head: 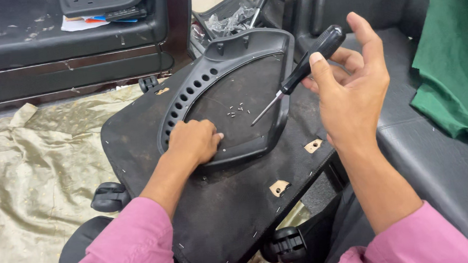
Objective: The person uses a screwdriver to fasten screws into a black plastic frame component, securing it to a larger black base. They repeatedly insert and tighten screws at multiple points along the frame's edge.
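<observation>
Crumpled gold satin cloth (pixel 31 176) covers floor at far left; black swivel castor (pixel 109 196) sits at its edge; upturned black fabric-covered chair seat base (pixel 223 213) lies across centre; left hand (pixel 194 141) is clenched, knuckles pressing the near rim of the black moulded plastic shell with oval slots (pixel 225 78); small loose metal staples (pixel 236 111) lie scattered inside shell; right hand (pixel 351 94) grasps black-handled screwdriver (pixel 300 70) between thumb and fingers, tip hovering just above shell. Risk, judged: tip could slip toward left hand; loose staples could roll off if shell tilts.
</observation>
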